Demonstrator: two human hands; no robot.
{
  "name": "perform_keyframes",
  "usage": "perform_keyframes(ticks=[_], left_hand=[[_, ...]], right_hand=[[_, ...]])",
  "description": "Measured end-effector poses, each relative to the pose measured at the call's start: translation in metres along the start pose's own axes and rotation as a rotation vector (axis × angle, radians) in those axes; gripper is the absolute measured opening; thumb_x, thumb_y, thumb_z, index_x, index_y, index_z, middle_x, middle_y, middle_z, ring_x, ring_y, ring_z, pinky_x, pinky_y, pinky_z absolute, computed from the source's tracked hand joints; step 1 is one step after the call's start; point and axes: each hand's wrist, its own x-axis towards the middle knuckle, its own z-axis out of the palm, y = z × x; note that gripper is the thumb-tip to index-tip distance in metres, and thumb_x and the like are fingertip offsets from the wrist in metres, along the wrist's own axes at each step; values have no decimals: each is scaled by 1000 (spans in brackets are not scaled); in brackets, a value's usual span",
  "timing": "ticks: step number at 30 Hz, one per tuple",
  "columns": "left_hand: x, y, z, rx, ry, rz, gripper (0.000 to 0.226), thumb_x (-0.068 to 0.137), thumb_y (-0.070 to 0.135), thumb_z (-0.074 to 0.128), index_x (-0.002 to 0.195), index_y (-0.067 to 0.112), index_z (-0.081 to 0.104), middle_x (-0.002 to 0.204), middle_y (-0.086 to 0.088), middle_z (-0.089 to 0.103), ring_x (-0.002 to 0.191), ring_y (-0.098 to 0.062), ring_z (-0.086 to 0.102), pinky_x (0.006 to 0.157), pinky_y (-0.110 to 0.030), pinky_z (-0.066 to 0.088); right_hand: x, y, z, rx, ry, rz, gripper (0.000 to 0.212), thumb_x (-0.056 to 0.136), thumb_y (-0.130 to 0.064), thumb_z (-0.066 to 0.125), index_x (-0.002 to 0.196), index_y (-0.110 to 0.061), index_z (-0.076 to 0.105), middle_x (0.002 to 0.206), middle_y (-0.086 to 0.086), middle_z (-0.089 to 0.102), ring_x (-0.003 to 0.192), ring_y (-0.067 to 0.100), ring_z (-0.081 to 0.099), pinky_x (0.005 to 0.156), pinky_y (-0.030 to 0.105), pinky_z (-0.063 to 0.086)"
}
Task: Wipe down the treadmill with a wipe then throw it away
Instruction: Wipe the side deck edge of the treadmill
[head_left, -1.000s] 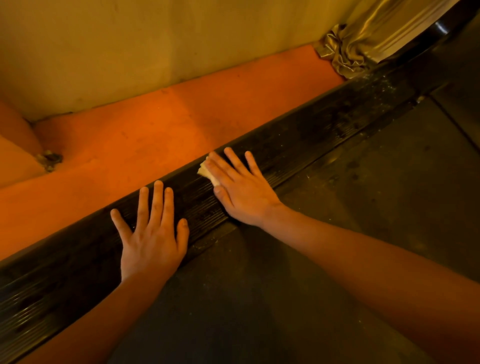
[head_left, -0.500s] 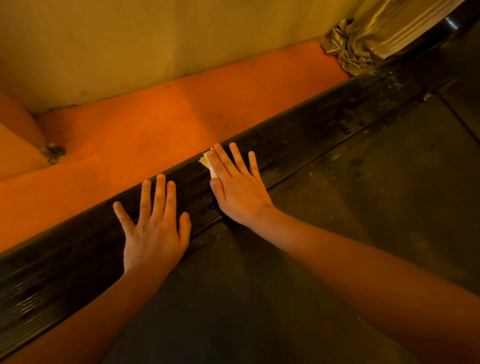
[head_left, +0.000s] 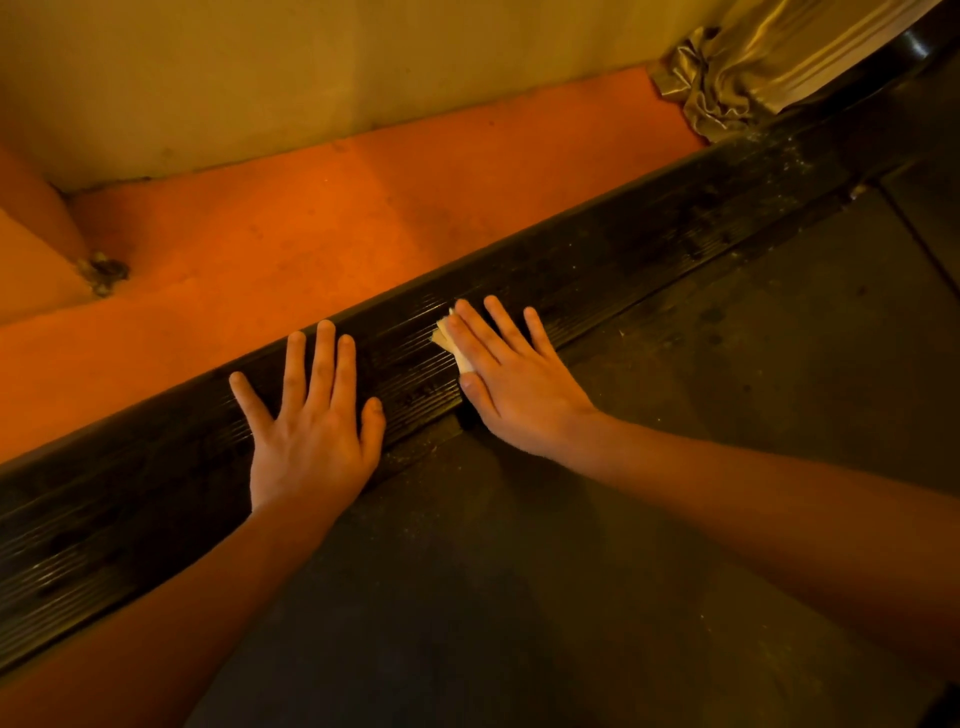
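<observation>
The treadmill's black ribbed side rail (head_left: 649, 249) runs diagonally from lower left to upper right, with the dark belt (head_left: 727, 395) beside it. My right hand (head_left: 514, 379) lies flat on the rail with straight fingers, pressing a small pale wipe (head_left: 448, 338) against the ribs; only the wipe's left edge shows from under the fingers. My left hand (head_left: 311, 431) rests flat on the rail to the left, fingers spread and straight, holding nothing.
An orange floor strip (head_left: 322, 228) lies beyond the rail, bounded by a pale wall (head_left: 311, 78). A bunched shiny curtain (head_left: 727, 78) hangs at the upper right. A small dark clump of debris (head_left: 104, 273) sits at the left by a wall corner.
My right hand with the wipe has slid slightly up along the rail to the right. My left hand has stayed planted on the rail.
</observation>
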Motion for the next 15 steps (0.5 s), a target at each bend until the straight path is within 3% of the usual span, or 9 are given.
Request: perform_keyframes(ticks=[8, 15], left_hand=[[-2, 2, -2, 8, -23, -13, 69, 103, 50, 22, 163, 15, 16, 171, -7, 7, 158, -27, 0, 116, -75, 7], [-2, 4, -2, 6, -7, -63, 71, 102, 52, 23, 163, 16, 19, 171, -4, 7, 158, -24, -1, 117, -74, 5]], right_hand=[[5, 27, -20, -90, -105, -136, 61, 110, -47, 13, 164, -27, -7, 171, -6, -15, 156, 18, -21, 126, 47, -13], [14, 2, -4, 113, 2, 19, 60, 110, -45, 15, 165, -27, -3, 172, -6, -11, 156, 19, -21, 127, 53, -8]])
